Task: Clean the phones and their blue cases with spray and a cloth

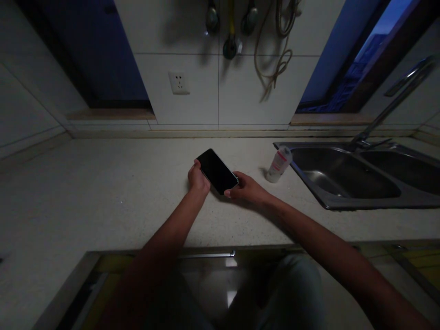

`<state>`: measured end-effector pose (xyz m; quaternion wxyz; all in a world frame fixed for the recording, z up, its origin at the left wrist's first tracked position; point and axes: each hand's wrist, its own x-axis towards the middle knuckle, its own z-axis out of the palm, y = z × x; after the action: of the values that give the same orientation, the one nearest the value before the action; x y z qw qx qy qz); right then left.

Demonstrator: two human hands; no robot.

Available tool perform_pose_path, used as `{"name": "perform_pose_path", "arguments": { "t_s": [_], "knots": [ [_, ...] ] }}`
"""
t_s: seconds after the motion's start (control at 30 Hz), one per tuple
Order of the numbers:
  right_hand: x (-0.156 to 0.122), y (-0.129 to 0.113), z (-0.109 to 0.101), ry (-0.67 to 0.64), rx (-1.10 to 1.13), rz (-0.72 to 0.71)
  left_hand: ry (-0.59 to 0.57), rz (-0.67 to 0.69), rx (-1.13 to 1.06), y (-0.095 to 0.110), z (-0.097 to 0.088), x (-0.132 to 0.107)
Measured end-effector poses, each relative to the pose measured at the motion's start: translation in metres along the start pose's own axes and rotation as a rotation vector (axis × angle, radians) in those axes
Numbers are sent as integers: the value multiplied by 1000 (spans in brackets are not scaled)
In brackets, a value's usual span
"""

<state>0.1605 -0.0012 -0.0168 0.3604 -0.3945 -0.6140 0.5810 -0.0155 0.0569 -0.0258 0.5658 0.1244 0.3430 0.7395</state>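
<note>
A smartphone (217,171) with a dark screen is held in both hands over the pale countertop (137,192). It lies slantwise, its screen facing up. My left hand (198,178) is closed on the phone's left edge, the thumb near the upper left corner. My right hand (245,187) grips the lower right end, with its thumb at the near corner and the fingers by the far side. Right of my right hand stands a translucent plastic cup (279,164) with red print, apart from the hand.
A double steel sink (326,201) with a tall faucet (395,101) is set into the counter at the right. On the tiled wall are a power outlet (178,83), valves (231,46) and a looped cord (280,64). The counter's front edge runs below my forearms.
</note>
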Motion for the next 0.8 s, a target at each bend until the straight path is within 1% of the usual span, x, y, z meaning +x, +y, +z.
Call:
{"name": "perform_pose_path", "arguments": {
  "t_s": [0.1,0.2,0.27,0.37,0.43,0.47,0.53,0.6,0.63,0.67,0.7,0.77,0.8],
  "knots": [
    [0,5,2,62,-10,17,-34,-48,-34,1,-1,-1],
    [0,6,2,29,-2,29,-93,-110,-28,1,-1,-6],
    [-1,3,2,2,10,22,-128,-114,-28,2,2,-9],
    [-3,0,5,27,20,-10,-164,-91,-42,5,6,-12],
    [-3,-1,7,35,31,-31,-159,-77,-29,7,8,-12],
    [-4,0,7,29,32,-41,-139,-70,-7,7,8,-10],
    [-3,1,6,-19,0,-43,-90,-73,75,10,7,-7],
    [-2,1,3,-64,-88,-51,-55,-103,188,12,4,-4],
    [-2,0,0,-55,-165,-74,-54,-111,240,14,2,-2],
    [-2,-2,-5,-19,-268,-112,-66,-106,284,15,0,-1],
    [-1,-4,-10,45,-392,-164,-84,-84,322,16,-2,0],
    [-1,-9,-22,170,-674,-255,-123,-6,402,16,-5,1],
    [-1,-11,-29,197,-789,-268,-136,31,448,16,-6,1]
  ]
}}
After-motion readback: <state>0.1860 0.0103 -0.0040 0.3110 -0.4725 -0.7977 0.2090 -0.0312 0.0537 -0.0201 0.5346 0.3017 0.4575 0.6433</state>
